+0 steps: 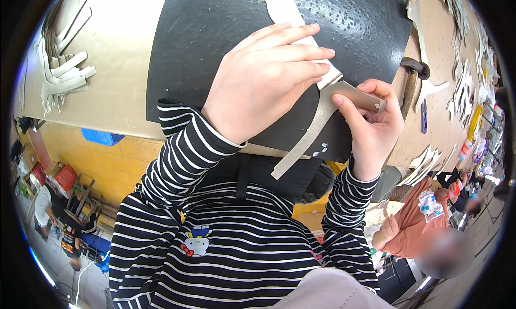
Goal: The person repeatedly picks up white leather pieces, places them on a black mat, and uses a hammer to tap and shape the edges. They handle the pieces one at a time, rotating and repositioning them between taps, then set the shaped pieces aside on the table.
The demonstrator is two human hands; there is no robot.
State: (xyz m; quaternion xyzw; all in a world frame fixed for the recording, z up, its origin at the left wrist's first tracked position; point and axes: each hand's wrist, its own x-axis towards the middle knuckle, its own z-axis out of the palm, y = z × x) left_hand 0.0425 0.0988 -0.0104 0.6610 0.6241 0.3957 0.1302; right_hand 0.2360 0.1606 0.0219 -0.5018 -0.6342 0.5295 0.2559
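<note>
The tan table [118, 88] carries the black mat [188, 45], probably put there as a firm, protective bed to work on. Across it slants the white piece [284, 8], with the left hand [263, 75] laid over it, fingers stretched out and no pinch closed (its thumb is out of sight), presumably to keep it from sliding. The hammer [410, 83] rests by the mat's right edge, handy for the right hand [372, 129]. That hand pinches the beige strip [320, 117] between thumb and fingers, likely for fine control of its end. The strip lies right at the white piece's near end; whether they are joined, I cannot tell. One arm runs into the right-hand grip, the other curves free toward the body, near some small pale bits [324, 147].
</note>
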